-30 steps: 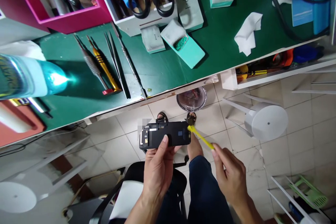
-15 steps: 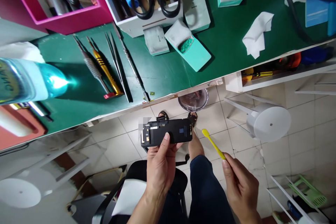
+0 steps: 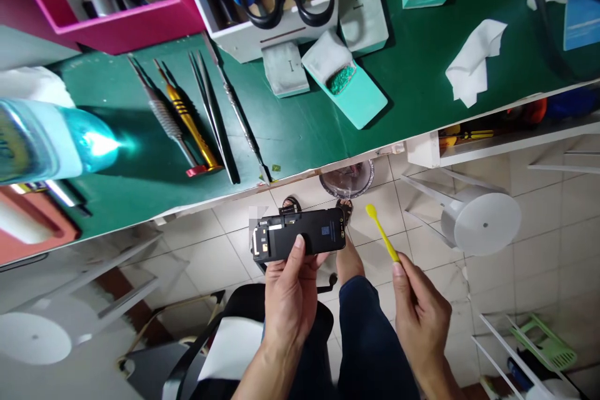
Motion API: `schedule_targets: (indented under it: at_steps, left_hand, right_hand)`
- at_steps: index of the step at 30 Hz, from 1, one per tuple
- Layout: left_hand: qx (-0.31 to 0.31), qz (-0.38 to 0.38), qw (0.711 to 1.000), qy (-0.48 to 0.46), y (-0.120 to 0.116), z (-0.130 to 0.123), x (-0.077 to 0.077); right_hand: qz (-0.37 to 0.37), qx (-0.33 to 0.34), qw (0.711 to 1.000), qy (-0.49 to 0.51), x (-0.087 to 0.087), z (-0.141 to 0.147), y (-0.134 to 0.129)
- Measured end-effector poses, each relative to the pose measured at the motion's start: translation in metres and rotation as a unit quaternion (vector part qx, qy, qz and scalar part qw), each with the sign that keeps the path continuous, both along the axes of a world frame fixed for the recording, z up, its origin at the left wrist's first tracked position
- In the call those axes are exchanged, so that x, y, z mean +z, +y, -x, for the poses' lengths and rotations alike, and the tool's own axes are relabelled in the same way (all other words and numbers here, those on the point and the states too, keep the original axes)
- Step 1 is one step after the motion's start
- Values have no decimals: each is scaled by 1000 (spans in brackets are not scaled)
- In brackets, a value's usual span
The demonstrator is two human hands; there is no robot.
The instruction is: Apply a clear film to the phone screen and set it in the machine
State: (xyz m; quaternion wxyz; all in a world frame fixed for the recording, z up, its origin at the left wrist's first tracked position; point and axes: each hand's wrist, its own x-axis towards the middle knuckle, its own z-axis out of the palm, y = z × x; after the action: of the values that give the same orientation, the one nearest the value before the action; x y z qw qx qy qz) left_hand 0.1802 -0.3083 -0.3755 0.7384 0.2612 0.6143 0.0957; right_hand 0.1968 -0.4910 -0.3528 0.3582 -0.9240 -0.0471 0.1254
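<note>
My left hand [image 3: 293,290] is closed around a black phone screen [image 3: 309,232], thumb on top and fingers beneath. The screen's back faces up, showing a small label, gold contacts and connector parts at its left end. To the right, my right hand [image 3: 422,309] pinches the handle of a thin yellow brush [image 3: 383,231] shaped like a toothbrush. Its head points up and left, apart from the phone screen; bristles cannot be made out. Both hands are over my lap, below the bench edge.
On the green bench [image 3: 412,69] lie tweezers [image 3: 215,115], a gold screwdriver [image 3: 187,115], a metal spudger [image 3: 239,112], an eraser-like teal block [image 3: 360,94] and a crumpled tissue [image 3: 475,62]. A bottle [image 3: 51,140] stands left. Below are a bin [image 3: 347,181] and a stool [image 3: 487,225].
My right hand has moved slightly left and up, and the brush has tilted more upright. My left hand and the phone screen have barely moved. The view has shifted a little.
</note>
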Motion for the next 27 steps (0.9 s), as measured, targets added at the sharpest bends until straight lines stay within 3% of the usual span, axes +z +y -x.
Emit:
schedule_targets:
  at_steps: [3,8,11,15,18,22,24,27]
  left_hand:
    - [6,2,1000,-9,1,-2,1]
    - [20,-9,1000,-2,3,-3,1]
    - [25,1,1000,-5,2,-4,1]
    - [35,-6,999,-6,1,-6,2]
    - [36,-4,999,-11,3,-5,3]
    - [57,-20,998,4,9,6,7]
    - [61,-52,997,15,14,16,11]
    - [57,-126,989,53,23,35,21]
  right_hand:
    - [-38,42,998,29,1,9,-4]
    - [10,6,1000,17,8,26,-17]
    - [-16,35,999,29,9,28,-12]
    - [11,-2,1000,12,7,30,-2]
    - [-5,42,999,13,1,31,-1]
    - [110,-2,994,-31,-6,26,-5]
    - [119,-18,991,-54,-1,22,-5]
    - [38,37,995,-83,20,11,10]
